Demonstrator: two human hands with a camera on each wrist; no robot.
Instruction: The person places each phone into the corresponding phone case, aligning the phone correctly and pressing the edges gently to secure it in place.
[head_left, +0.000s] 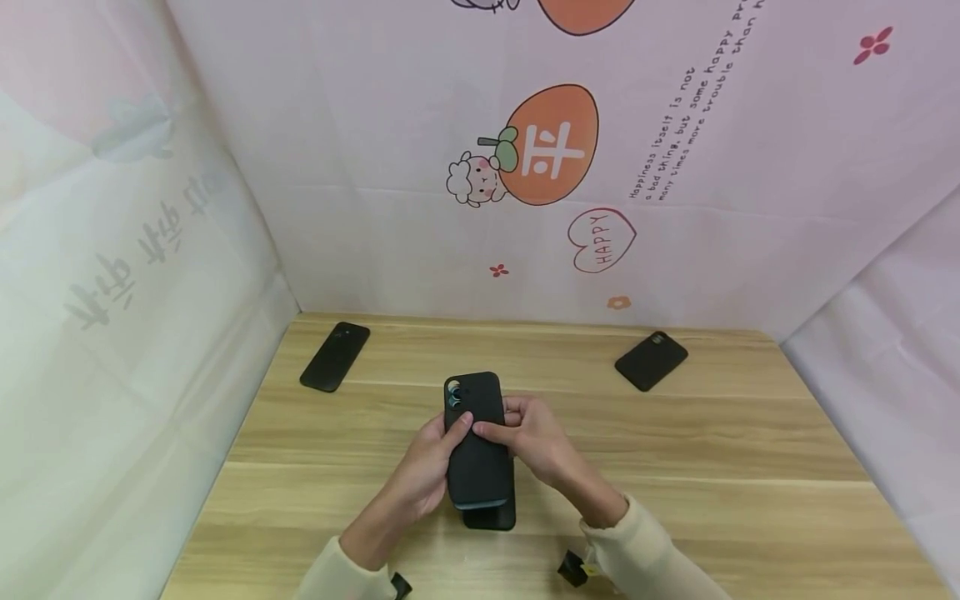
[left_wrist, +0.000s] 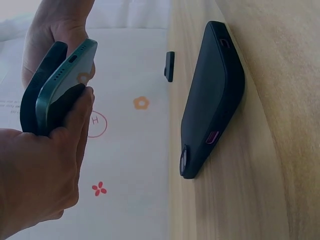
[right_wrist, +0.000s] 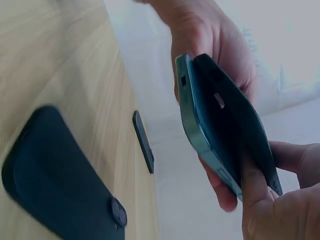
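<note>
Both hands hold a phone with a teal frame (right_wrist: 192, 112) and its black case (head_left: 476, 454) above the table. In the right wrist view, the case (right_wrist: 250, 117) stands tilted away from the phone, leaving a wedge-shaped gap at the port end. My left hand (head_left: 420, 475) grips the left side, its thumb on the case back. At the opposite edge my right hand (head_left: 540, 442) pinches the case, with a finger (right_wrist: 254, 182) in the gap. Below them on the table lies a black phone-shaped item (head_left: 491, 517), a phone or case, partly hidden in the head view.
A black phone or case (head_left: 335, 357) lies at the table's back left, and another (head_left: 652, 361) at the back right. The wooden table (head_left: 750, 467) meets a printed white cloth wall (head_left: 375, 208) behind. More cloth (head_left: 112, 333) hangs on the left.
</note>
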